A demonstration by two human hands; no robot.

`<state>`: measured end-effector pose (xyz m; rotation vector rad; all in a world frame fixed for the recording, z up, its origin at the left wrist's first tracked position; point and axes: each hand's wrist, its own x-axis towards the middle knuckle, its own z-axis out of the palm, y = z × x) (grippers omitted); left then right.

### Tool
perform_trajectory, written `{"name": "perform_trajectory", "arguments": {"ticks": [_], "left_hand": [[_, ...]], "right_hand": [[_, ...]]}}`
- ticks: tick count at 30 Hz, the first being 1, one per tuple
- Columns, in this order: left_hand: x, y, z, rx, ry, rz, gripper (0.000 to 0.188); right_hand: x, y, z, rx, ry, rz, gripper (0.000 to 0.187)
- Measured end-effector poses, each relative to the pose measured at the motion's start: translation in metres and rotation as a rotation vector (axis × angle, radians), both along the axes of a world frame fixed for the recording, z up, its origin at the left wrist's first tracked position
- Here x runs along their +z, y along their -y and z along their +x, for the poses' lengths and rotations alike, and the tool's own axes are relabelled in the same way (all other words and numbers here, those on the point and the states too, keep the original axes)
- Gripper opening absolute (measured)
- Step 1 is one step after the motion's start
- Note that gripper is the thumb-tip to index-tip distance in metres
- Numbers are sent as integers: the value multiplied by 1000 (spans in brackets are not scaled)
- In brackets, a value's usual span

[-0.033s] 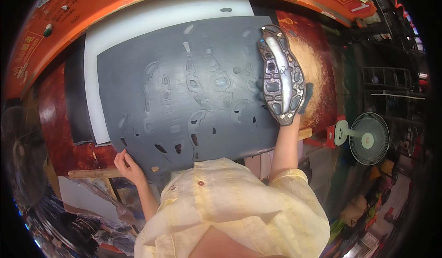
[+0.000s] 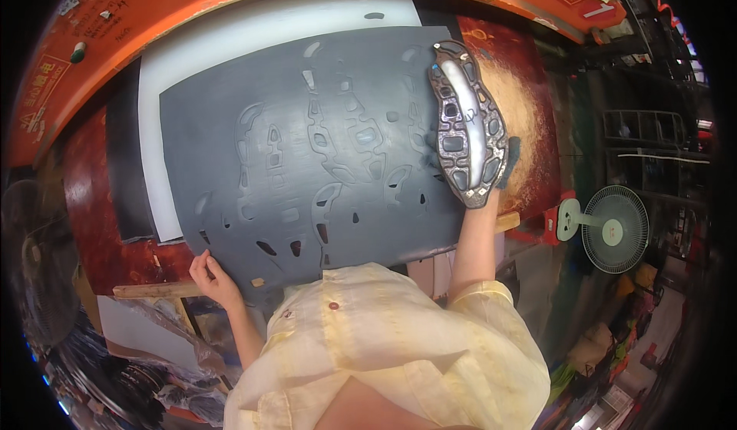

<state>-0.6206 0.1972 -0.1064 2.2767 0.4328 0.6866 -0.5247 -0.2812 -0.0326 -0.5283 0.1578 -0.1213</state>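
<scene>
My right hand (image 2: 512, 163), in a dark glove, grips a shoe-sole-shaped metal cutting die (image 2: 450, 144) from behind; most of its fingers are hidden. The die has many cut-out cells and a pale strip down its middle. It stands over the right edge of a large dark grey sheet (image 2: 207, 134), whose surface bears several pressed sole outlines and some cut-through holes. At the sheet's near left edge, my bare left hand (image 2: 215, 278) has its fingers curled together and appears to pinch that edge.
Beneath the grey sheet lies a white board (image 2: 153, 165) on a red-brown table (image 2: 88, 200). An orange machine beam (image 2: 253, 6) arches across the far side. Pale dusty wear marks the table at right, and a small fan (image 2: 614, 230) stands beyond it. Wooden strips (image 2: 157, 289) line the near edge.
</scene>
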Motion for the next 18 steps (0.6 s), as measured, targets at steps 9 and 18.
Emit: {"name": "perform_trajectory", "arguments": {"ticks": [9,18], "left_hand": [[-1,-3,-1,15,-41,-63,18],[-1,-2,0,8,-13,-19,18]], "right_hand": [[0,2,-1,-12,2,-2,83],[1,-1,1,2,-1,20,84]]}}
